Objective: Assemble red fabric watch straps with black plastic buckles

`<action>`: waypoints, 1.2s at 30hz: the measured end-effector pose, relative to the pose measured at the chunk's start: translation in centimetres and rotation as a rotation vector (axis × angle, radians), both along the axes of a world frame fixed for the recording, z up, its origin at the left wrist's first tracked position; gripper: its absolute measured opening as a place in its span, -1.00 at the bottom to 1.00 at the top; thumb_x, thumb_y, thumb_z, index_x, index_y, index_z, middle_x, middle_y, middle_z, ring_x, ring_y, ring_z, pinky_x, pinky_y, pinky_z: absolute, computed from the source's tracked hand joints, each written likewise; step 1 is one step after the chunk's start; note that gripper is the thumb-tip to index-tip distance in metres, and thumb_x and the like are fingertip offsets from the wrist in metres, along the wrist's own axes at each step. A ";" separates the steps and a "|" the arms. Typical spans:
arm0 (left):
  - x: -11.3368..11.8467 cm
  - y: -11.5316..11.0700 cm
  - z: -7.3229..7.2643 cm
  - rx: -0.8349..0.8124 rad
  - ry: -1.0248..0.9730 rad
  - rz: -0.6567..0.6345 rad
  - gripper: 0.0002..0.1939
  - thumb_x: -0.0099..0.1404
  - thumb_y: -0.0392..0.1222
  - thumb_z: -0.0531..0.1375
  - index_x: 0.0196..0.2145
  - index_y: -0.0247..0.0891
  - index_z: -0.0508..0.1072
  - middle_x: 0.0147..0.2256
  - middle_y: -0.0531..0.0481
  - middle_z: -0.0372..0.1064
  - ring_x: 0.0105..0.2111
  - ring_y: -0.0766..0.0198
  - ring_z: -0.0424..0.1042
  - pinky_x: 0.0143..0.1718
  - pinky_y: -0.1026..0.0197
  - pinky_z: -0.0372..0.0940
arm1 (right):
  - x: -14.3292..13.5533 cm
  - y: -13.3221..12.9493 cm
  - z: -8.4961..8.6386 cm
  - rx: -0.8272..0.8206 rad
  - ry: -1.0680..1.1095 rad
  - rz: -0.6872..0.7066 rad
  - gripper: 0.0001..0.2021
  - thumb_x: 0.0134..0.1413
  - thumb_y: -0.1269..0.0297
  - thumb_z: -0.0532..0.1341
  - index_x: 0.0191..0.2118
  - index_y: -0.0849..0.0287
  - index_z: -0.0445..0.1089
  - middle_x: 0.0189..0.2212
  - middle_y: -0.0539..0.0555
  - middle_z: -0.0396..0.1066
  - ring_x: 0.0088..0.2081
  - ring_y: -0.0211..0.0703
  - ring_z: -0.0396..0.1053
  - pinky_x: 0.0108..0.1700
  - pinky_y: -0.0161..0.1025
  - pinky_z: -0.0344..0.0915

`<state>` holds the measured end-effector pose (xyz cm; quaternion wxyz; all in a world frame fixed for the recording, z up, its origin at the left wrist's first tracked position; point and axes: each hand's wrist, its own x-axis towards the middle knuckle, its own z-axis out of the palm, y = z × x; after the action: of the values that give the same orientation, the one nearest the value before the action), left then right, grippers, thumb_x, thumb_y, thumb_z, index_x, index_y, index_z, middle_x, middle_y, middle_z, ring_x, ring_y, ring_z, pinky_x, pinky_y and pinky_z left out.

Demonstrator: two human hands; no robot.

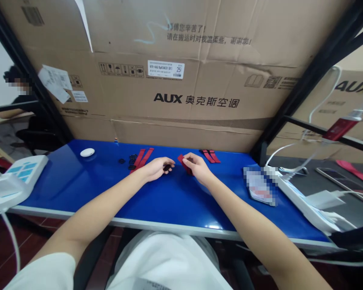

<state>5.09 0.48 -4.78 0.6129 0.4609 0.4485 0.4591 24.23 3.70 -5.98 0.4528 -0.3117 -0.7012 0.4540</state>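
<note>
My left hand [159, 168] is curled around a small black piece [167, 167], which looks like a plastic buckle, partly hidden by the fingers. Just right of it, my right hand [196, 166] pinches a short red strap [185, 164] between thumb and fingers. A small gap separates the strap's end from the black piece. Beyond my left hand lie more red straps [144, 158], with several black buckles [132, 161] beside them. Past my right hand, two red straps with black ends [211, 156] rest side by side on the blue table [169, 201].
A cardboard box wall [133, 96] stands along the table's back. On the right are a phone [260, 187] and a white power strip [302, 201]. A round white object [87, 152] and another power strip [24, 177] sit on the left. Another person [21, 92] is beyond the left frame post.
</note>
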 end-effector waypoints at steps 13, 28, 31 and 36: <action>0.2 -0.7 1.3 0.109 -0.097 0.084 -0.81 0.11 -0.38 0.36 -0.27 -0.42 0.53 -0.38 -0.12 0.49 -0.38 0.27 0.51 -0.23 0.17 0.41 | 0.7 -0.3 0.5 0.023 -0.201 0.085 -0.81 0.07 0.13 0.14 -0.38 0.16 0.23 -0.56 -0.06 0.28 -0.54 -0.30 0.13 -0.46 -0.32 0.07; 0.5 -0.6 0.3 0.000 -0.156 -0.007 -0.88 0.10 -0.46 0.34 -0.34 -0.42 0.56 -0.34 -0.14 0.52 -0.32 0.23 0.54 -0.11 0.12 0.43 | 0.7 -0.4 1.0 0.126 -0.140 0.150 -0.80 0.10 0.12 0.15 -0.37 0.15 0.28 -0.46 -0.04 0.24 -0.44 -0.25 0.14 -0.34 -0.28 0.11; 0.7 -0.6 0.1 0.015 -0.159 -0.017 -0.88 0.10 -0.49 0.32 -0.35 -0.43 0.56 -0.33 -0.14 0.51 -0.31 0.25 0.53 -0.07 0.13 0.41 | 0.1 -0.6 0.8 0.013 -0.002 0.120 -0.82 0.05 0.12 0.15 -0.30 0.11 0.25 -0.36 0.00 0.29 -0.32 -0.19 0.24 -0.25 -0.26 0.20; 1.4 -1.0 0.1 0.024 -0.158 -0.095 -0.83 0.11 -0.47 0.32 -0.29 -0.41 0.58 -0.22 -0.16 0.52 -0.21 0.24 0.52 0.02 0.12 0.37 | -0.9 -1.2 0.2 -0.065 0.090 0.179 -0.79 0.00 0.12 0.23 -0.27 0.10 0.31 -0.27 0.02 0.32 -0.23 -0.16 0.28 -0.14 -0.22 0.24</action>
<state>6.49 -0.56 -4.64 0.6619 0.4512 0.3708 0.4700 23.28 2.47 -5.76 0.4308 -0.2416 -0.6901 0.5289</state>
